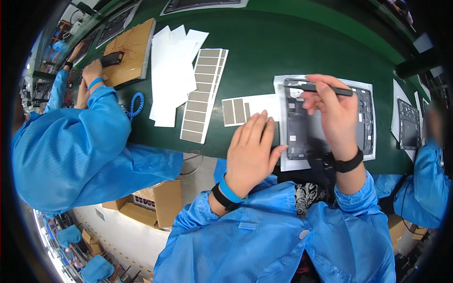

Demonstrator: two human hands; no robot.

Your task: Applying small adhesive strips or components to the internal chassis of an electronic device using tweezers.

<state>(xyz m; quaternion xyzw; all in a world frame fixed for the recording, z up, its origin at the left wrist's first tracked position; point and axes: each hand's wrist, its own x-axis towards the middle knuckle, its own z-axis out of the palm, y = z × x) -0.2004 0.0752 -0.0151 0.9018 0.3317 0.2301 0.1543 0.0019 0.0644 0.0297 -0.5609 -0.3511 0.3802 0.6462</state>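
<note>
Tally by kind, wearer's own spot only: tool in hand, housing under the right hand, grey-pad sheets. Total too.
Black tweezer-like tool: 1
Dark tablet housing: 1
Grey-pad sheets: 2 (one long, one short)
Total: 4

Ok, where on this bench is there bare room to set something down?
Widest: the green tabletop beyond the black rectangular housing, right of the long white sheet of grey pads. A slimmer gap parts that sheet from the short white sheet with grey pads. Crowded: the housing, under the right hand.
</note>
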